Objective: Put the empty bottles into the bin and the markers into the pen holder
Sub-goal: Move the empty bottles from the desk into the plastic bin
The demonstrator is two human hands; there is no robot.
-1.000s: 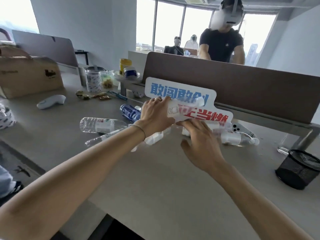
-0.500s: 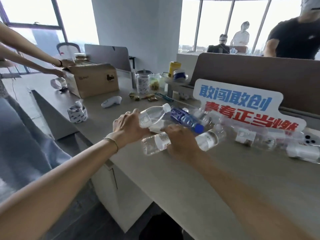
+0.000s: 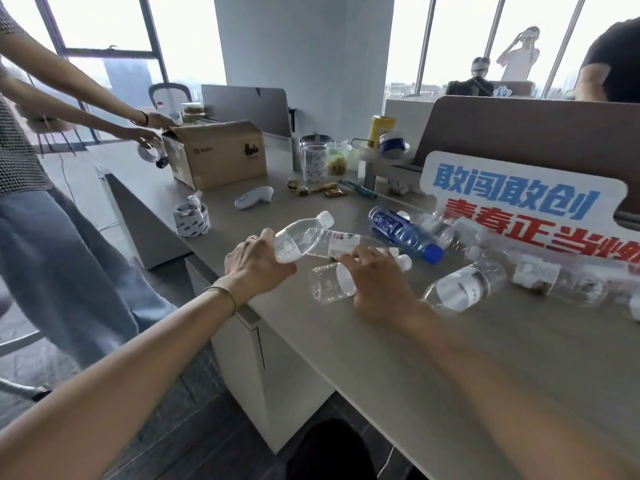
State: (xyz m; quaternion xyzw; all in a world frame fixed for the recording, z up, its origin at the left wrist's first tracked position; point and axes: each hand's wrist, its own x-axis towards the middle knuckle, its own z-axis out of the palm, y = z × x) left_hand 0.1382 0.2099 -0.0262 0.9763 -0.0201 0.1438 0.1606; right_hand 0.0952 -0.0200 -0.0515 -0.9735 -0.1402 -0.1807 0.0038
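Plainly risky: left hand point(image 3: 258, 263) gripping one clear bottle point(image 3: 301, 237) at centre frame, right hand point(image 3: 375, 277) curled over two more point(image 3: 330, 282) by the worktop point(image 3: 485, 358) edge, liable to slip floorwards, no bin in sight.

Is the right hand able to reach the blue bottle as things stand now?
Probably yes. The blue bottle lies on the desk just behind the right hand, with nothing standing between them. But this hand already grips a clear bottle, so it would likely have to let go first.
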